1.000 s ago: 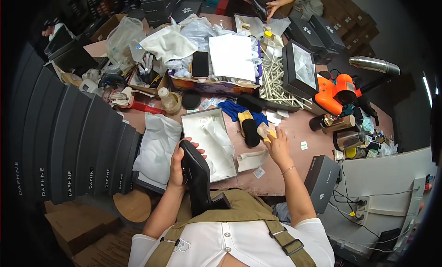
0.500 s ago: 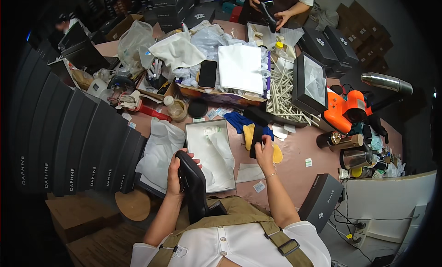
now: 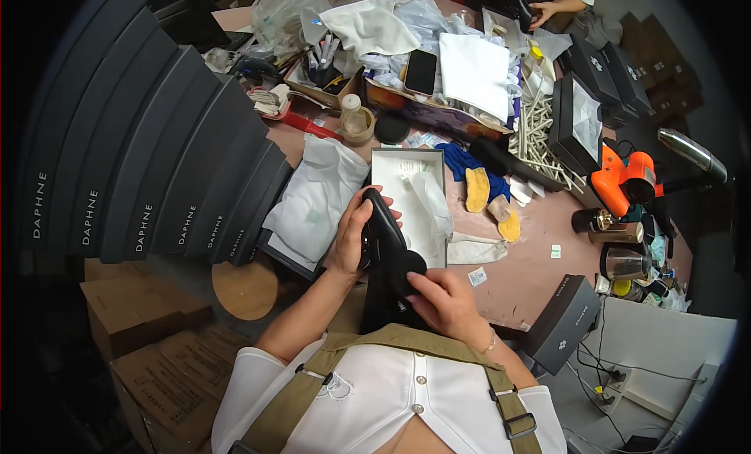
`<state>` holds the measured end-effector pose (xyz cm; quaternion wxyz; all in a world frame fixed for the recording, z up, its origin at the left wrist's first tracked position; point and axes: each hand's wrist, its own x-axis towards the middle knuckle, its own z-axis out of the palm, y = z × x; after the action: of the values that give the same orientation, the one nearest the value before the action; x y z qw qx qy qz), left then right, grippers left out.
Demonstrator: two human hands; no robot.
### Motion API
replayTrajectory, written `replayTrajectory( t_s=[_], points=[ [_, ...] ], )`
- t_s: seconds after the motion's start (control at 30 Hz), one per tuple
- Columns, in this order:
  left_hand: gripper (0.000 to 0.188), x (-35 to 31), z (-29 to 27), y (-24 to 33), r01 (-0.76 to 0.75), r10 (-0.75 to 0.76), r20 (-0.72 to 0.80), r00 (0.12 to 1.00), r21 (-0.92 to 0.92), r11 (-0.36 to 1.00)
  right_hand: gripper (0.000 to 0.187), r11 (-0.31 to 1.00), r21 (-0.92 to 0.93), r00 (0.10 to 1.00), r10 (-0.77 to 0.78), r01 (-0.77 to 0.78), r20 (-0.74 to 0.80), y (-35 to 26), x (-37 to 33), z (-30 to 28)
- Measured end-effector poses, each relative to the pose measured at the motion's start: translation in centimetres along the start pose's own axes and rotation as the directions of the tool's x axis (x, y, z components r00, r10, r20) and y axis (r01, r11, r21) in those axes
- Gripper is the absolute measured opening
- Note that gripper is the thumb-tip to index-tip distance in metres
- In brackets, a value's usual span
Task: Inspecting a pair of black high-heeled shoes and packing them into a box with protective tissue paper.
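My left hand is closed around a black heeled shoe, held up in front of my chest with its toe pointing away from me. My right hand has its fingers bent and pinches a black pad against the heel end of the shoe. Whether the pad is cloth or sponge I cannot tell. Just beyond the shoe stands an open shoebox with white tissue in it. To its left, white paper lies over another dark box.
Stacked dark shoeboxes rise at the left. Yellow pads and a blue cloth lie beyond my right hand. At the right are an orange heat gun and a closed shoebox. Across the table, another person's hand holds a black shoe.
My right hand has lifted the black pad off the table and brought it back to the shoe in my left hand. The view has shifted, so the table things appear further right.
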<state>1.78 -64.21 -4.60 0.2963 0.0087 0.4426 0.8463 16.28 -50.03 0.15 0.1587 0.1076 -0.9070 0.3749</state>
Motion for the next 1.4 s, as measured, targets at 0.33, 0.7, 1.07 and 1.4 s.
replayTrajectory(
  t_s=[0.33, 0.7, 1.07, 1.4],
  points=[
    [0.045, 0.2, -1.2, -1.7, 0.050, -0.041, 0.061, 0.997, -0.149, 0.988, 0.018, 0.984, -0.172, 0.982, 0.009, -0.042, -0.187, -0.5, 8.4, 2.7],
    [0.061, 0.1, 0.8, -0.9, 0.118, -0.104, 0.145, 0.984, -0.092, 0.989, 0.011, 0.976, -0.180, 0.966, 0.079, -0.126, -0.246, 4.6, 8.5, 0.7],
    [0.050, 1.6, -1.1, -1.4, 0.075, -0.100, -0.119, 0.988, -0.201, 0.977, 0.061, 0.847, 0.196, 0.856, 0.513, -0.493, -0.062, 12.9, 2.3, 0.1],
    [0.061, 0.3, -2.9, 0.0, 0.185, -0.189, -0.147, 0.971, -0.039, 0.982, 0.052, 0.499, 0.652, 0.785, 0.566, -0.571, 0.254, 7.2, 1.0, 6.0]
  ],
)
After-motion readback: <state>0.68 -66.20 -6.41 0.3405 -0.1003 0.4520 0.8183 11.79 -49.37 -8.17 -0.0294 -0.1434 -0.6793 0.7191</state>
